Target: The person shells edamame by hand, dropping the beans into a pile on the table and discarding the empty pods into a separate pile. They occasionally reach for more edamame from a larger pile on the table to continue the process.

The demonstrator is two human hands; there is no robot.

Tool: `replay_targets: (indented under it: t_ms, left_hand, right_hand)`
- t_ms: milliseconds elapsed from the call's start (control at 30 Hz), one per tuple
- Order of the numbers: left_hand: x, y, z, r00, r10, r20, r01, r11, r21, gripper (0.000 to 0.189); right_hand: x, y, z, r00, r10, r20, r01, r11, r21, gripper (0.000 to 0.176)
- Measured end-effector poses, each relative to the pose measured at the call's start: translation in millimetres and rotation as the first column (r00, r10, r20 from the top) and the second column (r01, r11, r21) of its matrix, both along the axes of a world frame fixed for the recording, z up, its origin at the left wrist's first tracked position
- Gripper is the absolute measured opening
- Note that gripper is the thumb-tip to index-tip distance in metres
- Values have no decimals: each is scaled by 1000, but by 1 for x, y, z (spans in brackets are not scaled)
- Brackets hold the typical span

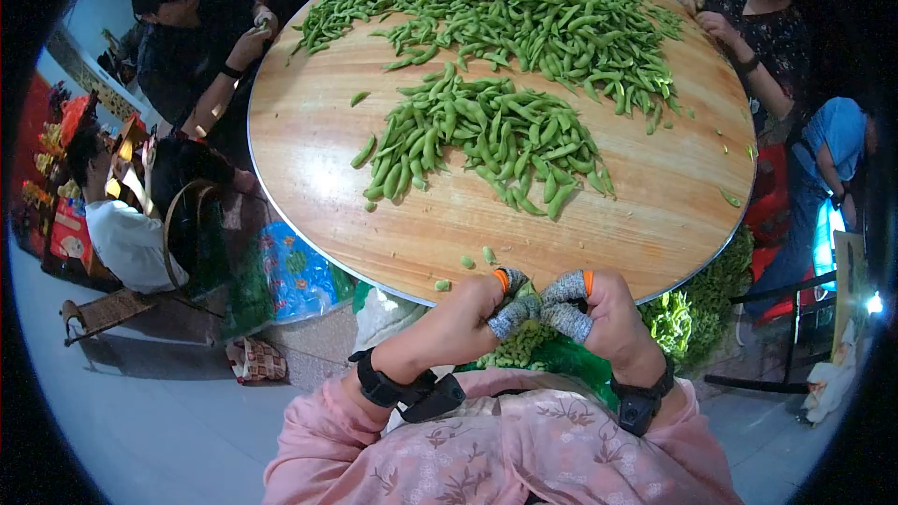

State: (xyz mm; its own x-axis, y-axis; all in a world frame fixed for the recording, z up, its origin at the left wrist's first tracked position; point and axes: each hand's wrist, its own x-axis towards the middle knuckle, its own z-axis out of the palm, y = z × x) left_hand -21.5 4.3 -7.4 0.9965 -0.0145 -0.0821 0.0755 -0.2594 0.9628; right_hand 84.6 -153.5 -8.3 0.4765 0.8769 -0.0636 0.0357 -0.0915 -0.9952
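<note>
My left hand (pixel 485 304) and my right hand (pixel 599 313) meet at the near edge of the round wooden table (pixel 449 266). Grey knitted finger covers with orange bands are on their fingertips. Both are pinched together on a green soybean pod (pixel 528 289), mostly hidden by the fingers. Beneath them, partly covered, is a heap of shelled green beans (pixel 520 344) above green plastic. A small pile of pods (pixel 486 131) lies on the table ahead, with a few loose green pieces (pixel 468 263) closer to my left hand.
A much larger mound of pods (pixel 524 0) covers the table's far side. People sit around it, one in black (pixel 178 56) at left and one in a dark patterned top (pixel 772 19) at right. Green husks (pixel 711 309) are heaped below the table at right; a chair (pixel 178 243) stands left.
</note>
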Motion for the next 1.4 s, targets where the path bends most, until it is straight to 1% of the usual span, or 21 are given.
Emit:
replay_targets:
  t_ms: [233, 333, 367, 433, 500, 533, 600, 633, 700, 733, 800, 867, 933, 967, 1000, 1033, 1167, 1233, 1267, 1333, 1400]
  left_hand:
    - [7, -7, -1, 995, 84, -59, -81, 996, 42, 12]
    - [15, -4, -1, 999, 27, 37, -32, 990, 136, 16]
    - [20, 1, 3, 993, 61, 100, -83, 969, 232, 19]
    - [33, 12, 9, 982, 85, 169, -137, 936, 324, 22]
    - [50, 24, 15, 990, 94, 105, -141, 649, 748, 20]
    - [59, 28, 13, 990, 91, 106, -140, 650, 747, 20]
    - [76, 35, 5, 978, -43, 203, -164, 443, 882, 13]
    - [81, 36, 3, 978, -46, 205, -164, 443, 881, 13]
    - [88, 37, 2, 969, -149, 199, -126, 394, 910, 9]
    - [90, 38, 1, 968, -155, 196, -122, 390, 913, 9]
    - [92, 38, 0, 936, -233, 265, -174, 346, 922, 6]
    - [84, 33, 8, 957, -176, 231, -149, 386, 910, 7]
    - [71, 21, 14, 975, -120, 190, -121, 431, 894, 9]
    - [62, 14, 15, 974, -74, 215, -153, 485, 861, 13]
    - [53, 8, 16, 971, -25, 236, -186, 536, 824, 17]
    - [46, 3, 18, 972, -25, 234, -184, 536, 824, 17]
    - [28, -7, 21, 972, -41, 230, -140, 686, 714, 24]
    - [25, -8, 21, 999, 37, 17, -40, 816, 576, 21]
    - [24, -6, 15, 999, 37, 19, -41, 818, 573, 21]
    - [23, -1, -1, 983, -152, 105, 88, 885, 458, 24]
    - [20, -2, -2, 984, -135, 119, 85, 930, 357, 21]
  right_hand:
    - [0, -2, 9, 981, -2, 196, 19, 996, -82, 12]
    - [5, -19, 12, 934, -135, 330, 183, 976, -121, 14]
    - [13, -33, 11, 914, -200, 354, 254, 960, -114, 14]
    - [39, -71, 30, 815, -84, 573, 253, 942, -222, 17]
    - [54, -110, 31, 674, -161, 721, 491, 827, -274, 20]
    - [56, -121, 34, 673, -162, 722, 494, 825, -275, 20]
    - [57, -135, 40, 409, -250, 878, 778, 599, -192, 19]
    - [57, -137, 38, 407, -251, 878, 780, 596, -191, 19]
    - [55, -135, 26, 540, -563, 625, 750, 659, -55, 16]
    - [52, -127, 23, 577, -513, 636, 675, 737, -18, 13]
    - [41, -101, 12, 737, -483, 473, 553, 833, -10, 14]
    - [31, -69, 2, 883, -441, 160, 454, 890, -51, 17]
    - [20, -36, -6, 903, -415, -115, 425, 901, 87, 19]
    - [20, -25, -8, 901, -418, -116, 429, 899, 88, 19]
    - [22, -16, -10, 864, -298, -406, 364, 927, 95, 18]
    - [22, -10, -10, 739, -150, -657, 300, 946, 122, 17]
    - [19, -1, -10, 802, -77, -593, 217, 962, 168, 16]
    - [16, -4, -7, 831, -91, -548, 224, 958, 181, 17]
    - [15, -5, -4, 832, -93, -546, 224, 958, 178, 17]
    - [12, -5, 0, 852, -86, -516, 218, 955, 201, 19]
    - [10, -7, 2, 866, -99, -491, 214, 959, 184, 19]
